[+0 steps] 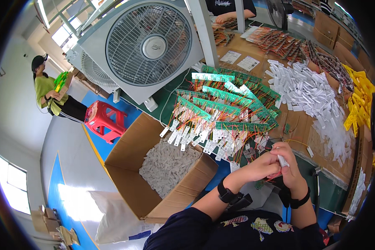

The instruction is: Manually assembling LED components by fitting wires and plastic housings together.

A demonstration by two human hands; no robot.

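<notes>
Close in front of my body, both hands come together on a small white plastic piece (283, 161). My right hand (293, 168) is wrapped round it, and the piece shows between the fingers. From the left, my left hand (262, 167) presses its closed fingers against the same piece. Some reddish wire shows just under the hands; what it joins is hidden. Just beyond them lie green circuit boards (227, 109) in overlapping rows, with orange and red wires and white tabs (210, 146) hanging toward me. A loose yellow wire ends in a white tab (310, 151) right of my hands.
Left of me stands an open cardboard box (177, 204) holding many white pieces. White parts (306, 89) and yellow parts (358, 98) are heaped at the right. A large fan (150, 43) stands beyond the box, near a red stool (106, 121). Two other people are farther off.
</notes>
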